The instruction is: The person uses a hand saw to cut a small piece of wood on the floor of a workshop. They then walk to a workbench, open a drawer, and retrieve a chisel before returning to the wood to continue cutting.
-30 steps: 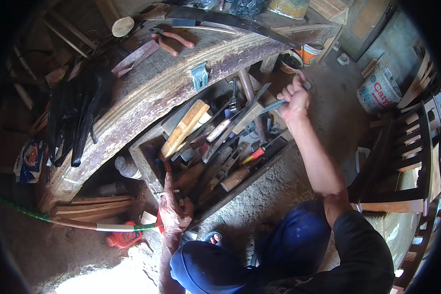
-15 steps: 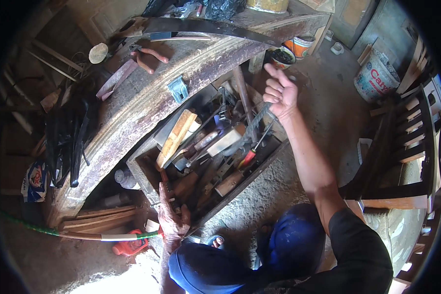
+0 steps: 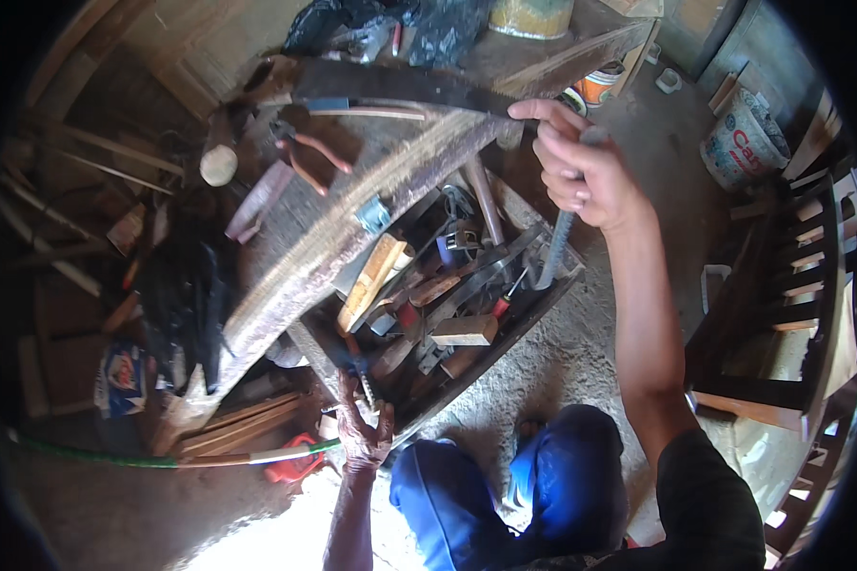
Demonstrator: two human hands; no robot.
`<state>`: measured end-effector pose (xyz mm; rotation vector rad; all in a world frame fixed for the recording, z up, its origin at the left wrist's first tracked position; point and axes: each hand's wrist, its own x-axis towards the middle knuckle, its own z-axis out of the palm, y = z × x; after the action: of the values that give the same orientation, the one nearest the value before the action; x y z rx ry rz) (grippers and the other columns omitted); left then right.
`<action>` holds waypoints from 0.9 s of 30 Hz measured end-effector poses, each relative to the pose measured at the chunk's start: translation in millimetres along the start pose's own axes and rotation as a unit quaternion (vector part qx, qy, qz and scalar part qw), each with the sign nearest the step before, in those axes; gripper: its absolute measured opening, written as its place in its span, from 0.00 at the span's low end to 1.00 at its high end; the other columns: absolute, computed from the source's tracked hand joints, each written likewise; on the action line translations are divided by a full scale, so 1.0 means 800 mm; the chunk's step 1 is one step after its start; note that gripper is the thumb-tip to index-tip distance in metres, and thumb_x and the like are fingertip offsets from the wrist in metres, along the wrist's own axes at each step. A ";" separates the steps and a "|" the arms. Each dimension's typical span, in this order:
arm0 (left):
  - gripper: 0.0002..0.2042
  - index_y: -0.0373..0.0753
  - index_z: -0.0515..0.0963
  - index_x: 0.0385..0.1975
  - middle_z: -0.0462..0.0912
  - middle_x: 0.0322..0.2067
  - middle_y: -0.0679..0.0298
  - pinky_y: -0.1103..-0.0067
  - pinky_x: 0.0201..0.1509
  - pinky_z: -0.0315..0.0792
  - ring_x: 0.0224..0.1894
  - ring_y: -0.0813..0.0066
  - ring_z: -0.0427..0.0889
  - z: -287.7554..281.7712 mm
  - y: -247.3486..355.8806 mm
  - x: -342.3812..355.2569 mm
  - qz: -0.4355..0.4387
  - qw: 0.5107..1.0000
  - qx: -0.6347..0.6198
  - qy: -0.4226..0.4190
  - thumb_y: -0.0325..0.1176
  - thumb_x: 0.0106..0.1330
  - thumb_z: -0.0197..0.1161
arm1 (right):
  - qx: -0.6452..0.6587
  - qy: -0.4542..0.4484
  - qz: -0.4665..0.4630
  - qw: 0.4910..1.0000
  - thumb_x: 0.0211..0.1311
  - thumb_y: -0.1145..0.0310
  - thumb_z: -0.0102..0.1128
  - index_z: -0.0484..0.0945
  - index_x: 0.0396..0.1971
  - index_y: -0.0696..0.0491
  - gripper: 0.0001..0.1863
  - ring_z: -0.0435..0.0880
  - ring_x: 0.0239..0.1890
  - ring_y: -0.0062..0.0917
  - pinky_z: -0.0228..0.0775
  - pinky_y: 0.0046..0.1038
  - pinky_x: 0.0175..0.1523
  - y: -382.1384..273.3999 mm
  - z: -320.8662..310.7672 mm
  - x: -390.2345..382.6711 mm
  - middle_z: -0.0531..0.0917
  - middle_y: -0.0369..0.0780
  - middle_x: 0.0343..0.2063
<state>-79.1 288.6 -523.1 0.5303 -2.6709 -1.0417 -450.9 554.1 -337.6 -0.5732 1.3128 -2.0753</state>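
Note:
My right hand is closed round a grey ridged metal bar, with its index finger stretched out to the left. The bar hangs down at the right end of a wooden toolbox, and its lower end looks hooked. My left hand lies at the near left corner of the box, fingers and thumb apart. In the box lie a wooden block, a pale wooden piece, a screwdriver with a red handle, a wooden-handled hammer-like tool and several other tools, partly hidden by one another.
Behind the box a worn wooden bench carries a handsaw, red-handled pliers and a mallet-like wooden piece. A white bucket stands at right, near dark slatted furniture. A green-and-white hoop crosses the lower left.
My right hand has raised the bar, which now hangs steeper and sits mostly above the box's right end. The wooden block has shifted toward the near side. The whole view has shifted.

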 end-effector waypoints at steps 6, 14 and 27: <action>0.44 0.41 0.48 0.75 0.75 0.59 0.48 0.68 0.61 0.71 0.59 0.60 0.77 -0.105 0.089 -0.038 -0.048 0.998 -0.034 0.007 0.34 0.61 0.67 | -0.113 0.177 -0.023 0.977 0.70 0.66 0.59 0.74 0.57 0.50 0.17 0.56 0.11 0.05 0.46 0.15 0.16 -0.117 0.110 -0.038 0.65 0.24 0.15; 0.39 0.41 0.46 0.74 0.78 0.52 0.45 0.62 0.60 0.73 0.54 0.46 0.79 -0.329 0.360 -0.162 -0.181 0.976 -0.112 -0.055 0.41 0.69 0.60 | -0.339 0.007 0.172 0.925 0.74 0.58 0.49 0.69 0.64 0.51 0.23 0.71 0.26 0.15 0.71 0.21 0.35 -0.140 0.293 -0.162 0.78 0.36 0.49; 0.42 0.37 0.47 0.74 0.72 0.60 0.47 0.65 0.58 0.73 0.54 0.52 0.79 -0.597 0.608 -0.435 -0.241 0.863 -0.110 0.430 0.35 0.64 0.65 | -0.483 -0.444 0.389 0.646 0.73 0.54 0.54 0.77 0.45 0.60 0.21 0.85 0.20 0.26 0.79 0.24 0.29 -0.176 0.535 -0.274 0.84 0.44 0.23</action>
<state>275.6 473.8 129.8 1.2908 -1.6387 -0.8911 -55.9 475.1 -40.5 -1.0182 1.4907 -0.1198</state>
